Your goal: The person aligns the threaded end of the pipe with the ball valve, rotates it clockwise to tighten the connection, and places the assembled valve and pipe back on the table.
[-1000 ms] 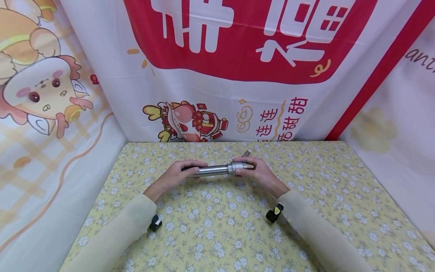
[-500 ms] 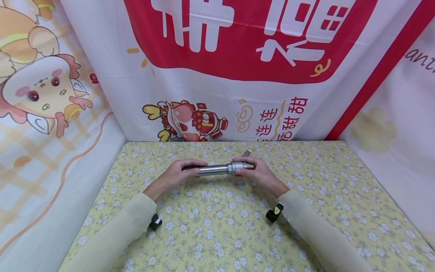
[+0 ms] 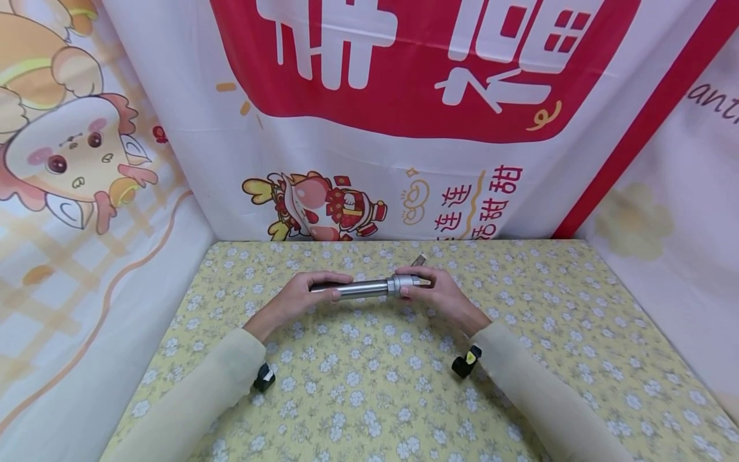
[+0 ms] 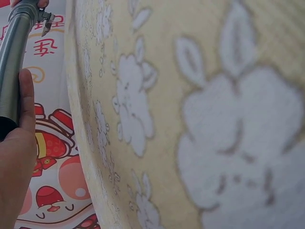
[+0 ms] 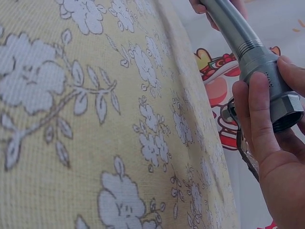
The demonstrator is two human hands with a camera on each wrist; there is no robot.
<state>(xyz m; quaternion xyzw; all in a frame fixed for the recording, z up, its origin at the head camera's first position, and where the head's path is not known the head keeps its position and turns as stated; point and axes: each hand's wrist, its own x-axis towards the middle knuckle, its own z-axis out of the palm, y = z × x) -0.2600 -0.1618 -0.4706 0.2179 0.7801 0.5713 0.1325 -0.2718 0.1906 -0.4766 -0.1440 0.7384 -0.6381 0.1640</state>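
A straight steel pipe (image 3: 366, 289) is held level over the far part of the table. My left hand (image 3: 306, 292) grips its left end, thumb on the near side and fingers across the far side. On the pipe's right end sits a silver ball valve (image 5: 259, 64), with bare threads (image 5: 250, 47) showing where the two join. Fingers and thumb of my right hand (image 3: 441, 292) are curled round the valve body. The valve's lever handle (image 3: 418, 260) sticks out past the far side of that hand. In the right wrist view the valve's open hex end (image 5: 288, 107) shows.
A yellow flowered cloth (image 3: 369, 385) covers the table. Printed white and red curtains (image 3: 404, 122) stand close behind its back edge and along both sides. A small black wrist camera (image 3: 264, 378) hangs at the left cuff, another black camera (image 3: 464, 366) at the right.
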